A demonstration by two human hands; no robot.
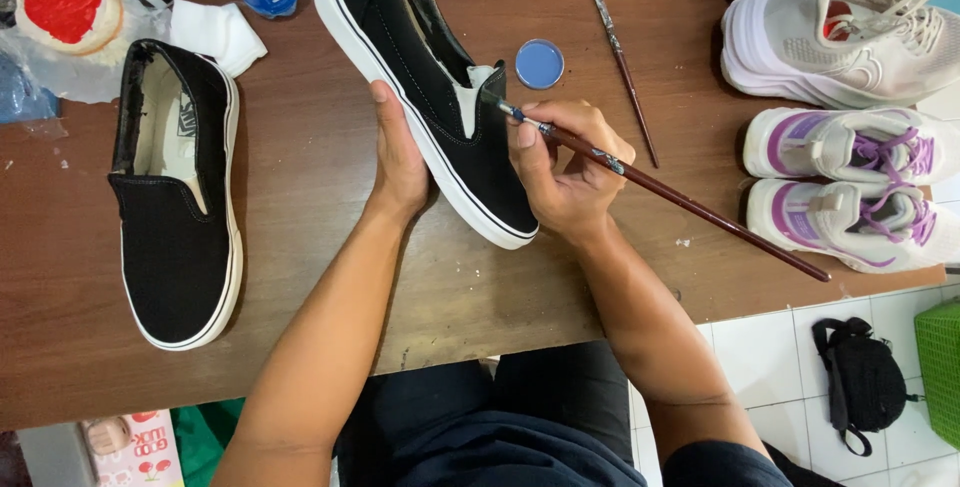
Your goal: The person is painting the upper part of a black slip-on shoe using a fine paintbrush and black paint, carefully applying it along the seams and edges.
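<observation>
— So where does the black canvas slip-on shoe with the white sole (430, 77) lie?

— Near the middle of the brown wooden table (300, 197), its long axis slanting from the far edge down toward the near edge, toe nearest the person. It sits tipped on its side between both hands.

— And the hands?

— The left hand (397, 157) is closed on the shoe's white sole edge, thumb along it, steadying it from the left. The right hand (570, 172) pinches a long dark-red-handled paintbrush (660, 187), whose tip meets the pale elastic patch at the shoe's opening; the handle runs off toward the table's right edge.

— Which hand is nearer the shoe?

— Both touch it or nearly so; the left grips it outright, the right rests against the toe area.

— Anything else close by?

— A small round blue lid (540, 63) just beyond the right hand, a second thin brush (622, 67) beside it, and the matching black slip-on (180, 207) well apart on the left.
</observation>
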